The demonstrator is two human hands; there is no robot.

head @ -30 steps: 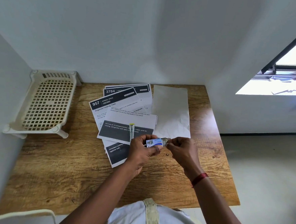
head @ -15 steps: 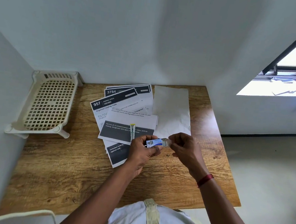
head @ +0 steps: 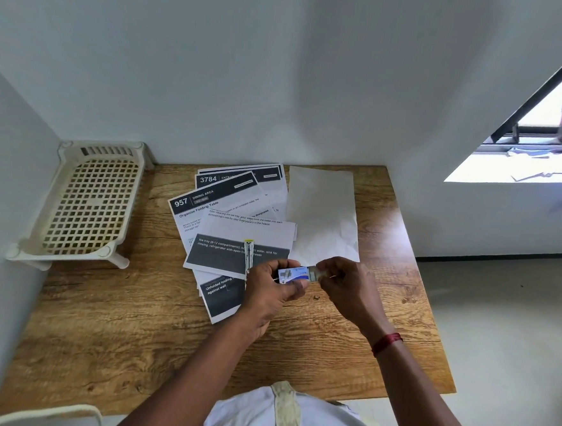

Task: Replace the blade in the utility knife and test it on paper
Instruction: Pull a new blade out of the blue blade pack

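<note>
Above wooden table [head: 132,319], left hand [head: 269,292] grips blade pack [head: 293,275]; right hand [head: 344,287] pinches its end.

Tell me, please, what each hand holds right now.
Left hand: grips the blue blade case.
Right hand: pinches that case's grey end.

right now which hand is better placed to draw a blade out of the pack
Right, probably. The right hand pinches the grey end of the pack, while the left hand grips its body and steadies it. The knife lies untouched on the papers.
</note>
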